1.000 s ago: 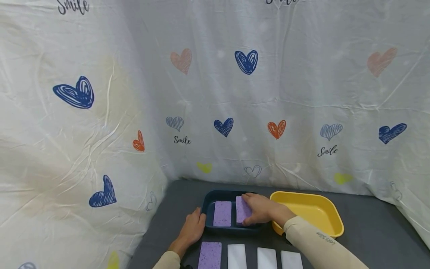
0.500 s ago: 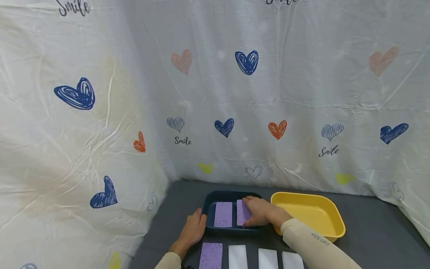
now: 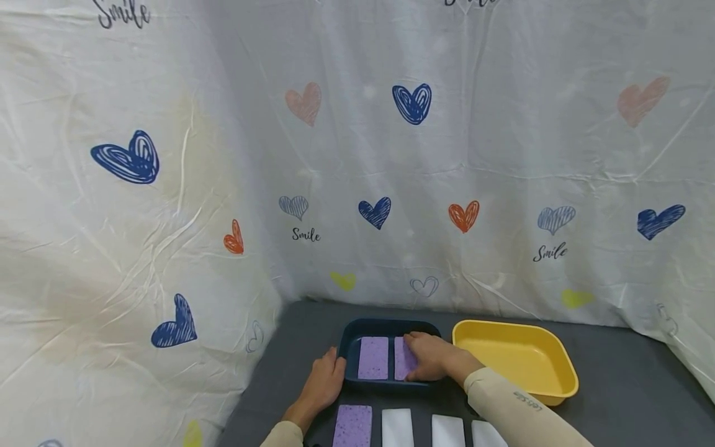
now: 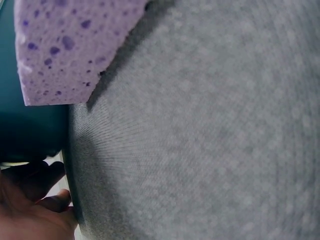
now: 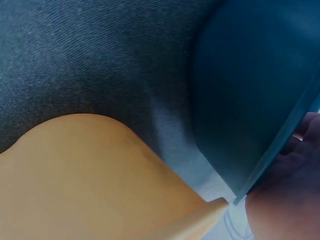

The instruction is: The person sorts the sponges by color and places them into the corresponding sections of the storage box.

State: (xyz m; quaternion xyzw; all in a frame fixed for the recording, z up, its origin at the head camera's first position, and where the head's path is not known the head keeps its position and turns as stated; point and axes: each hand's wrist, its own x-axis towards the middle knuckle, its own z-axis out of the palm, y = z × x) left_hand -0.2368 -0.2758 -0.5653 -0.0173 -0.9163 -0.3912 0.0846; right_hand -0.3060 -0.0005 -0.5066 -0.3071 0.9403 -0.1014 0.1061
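Note:
In the head view a dark blue tray holds a purple speckled sponge on its left side. A second purple sponge lies to its right, partly covered by my right hand, which grips it with the thumb at the near end and fingers at the far end. My left hand holds the tray's left rim; its bent fingers show against the tray wall in the left wrist view. In the right wrist view the right hand is partly hidden behind the tray's wall.
Right of the blue tray stands a yellow tray. Along the near side of the grey cloth lie another purple sponge and three white blocks, the leftmost white block beside that sponge. A heart-printed curtain closes off the back and left.
The right hand has shifted slightly left and down over the right sponge, hiding more of it. The left hand stays at the tray rim. The whole view drifts a little.

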